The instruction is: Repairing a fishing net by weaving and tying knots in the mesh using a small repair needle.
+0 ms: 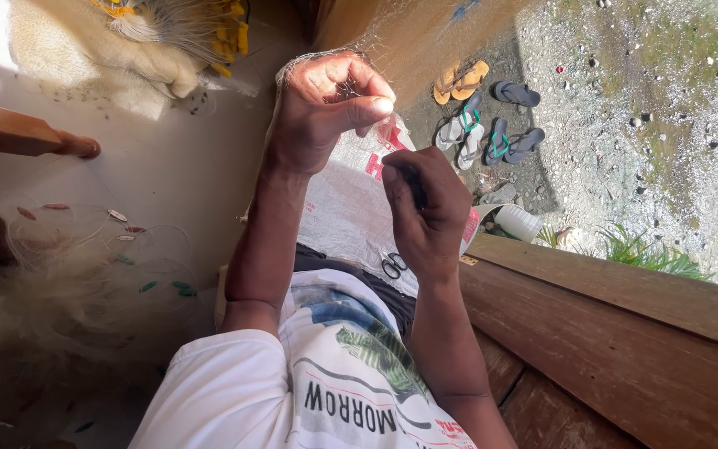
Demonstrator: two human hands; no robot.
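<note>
At nine o'clock a heap of net [85, 274] lies on the floor, its mesh too fine to trace; only small floats show along it. At eleven o'clock a second pile [168, 33] with yellow floats is cut off by the top edge. The left hand [326, 108] is raised at twelve o'clock, thumb pressed to forefinger, pinching fine net strands that drape over the knuckles. Just below, at centre, the right hand [425, 212] is curled shut with its back to the camera; what it grips is hidden. Under both hands lies a white woven sack [342, 208] with red print, partly covered by them. Scissors [393, 265] rest on its lower edge. At two o'clock sandals [492, 116] sit on gravel, and a white plastic container [517, 222] pokes out beside the plank [625, 333].
</note>
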